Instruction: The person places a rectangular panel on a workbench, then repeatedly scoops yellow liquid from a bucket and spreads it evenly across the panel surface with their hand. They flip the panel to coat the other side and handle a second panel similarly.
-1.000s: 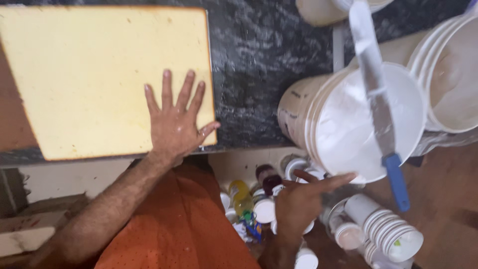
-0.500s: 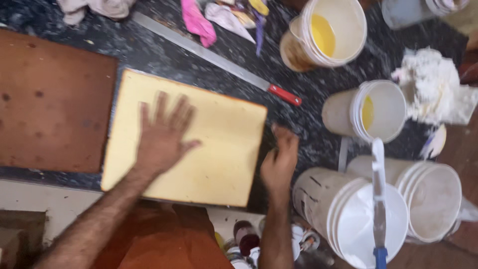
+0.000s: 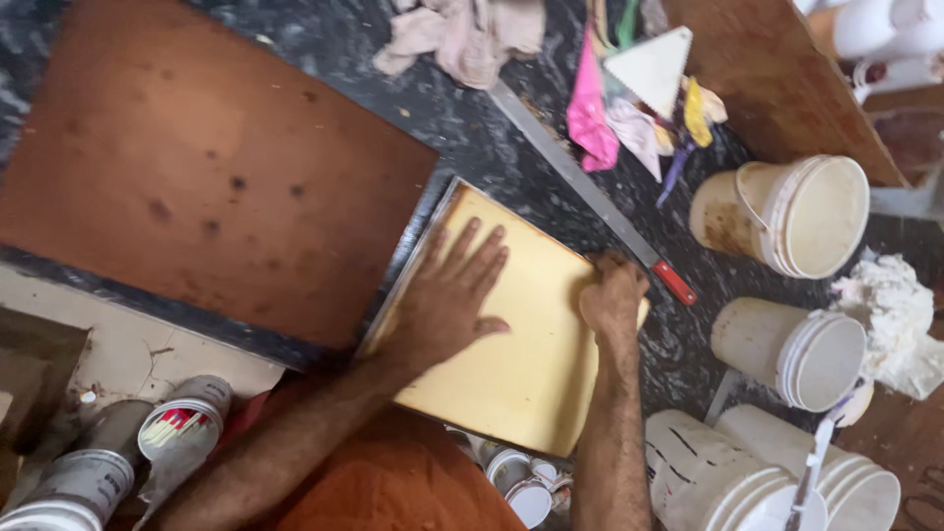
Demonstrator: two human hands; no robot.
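Observation:
A pale yellow rectangular slab (image 3: 531,364) lies on a thin metal tray (image 3: 405,270) on the dark speckled counter. My left hand (image 3: 447,300) rests flat on the slab, fingers spread. My right hand (image 3: 612,293) is curled at the slab's far right corner, fingers closed on its edge. Just beyond that hand lies a long knife (image 3: 580,187) with a red handle.
A brown board (image 3: 197,167) lies left of the tray. White buckets (image 3: 787,216) (image 3: 792,349) (image 3: 728,472) stand at the right. Crumpled cloth (image 3: 462,34), coloured bags (image 3: 590,113) and a white triangle (image 3: 654,64) lie at the back. Small pots (image 3: 182,423) stand below the counter edge.
The view has swung and tilted. My right hand has moved onto the slab's far right corner and closed on it. My left hand stays flat on the slab.

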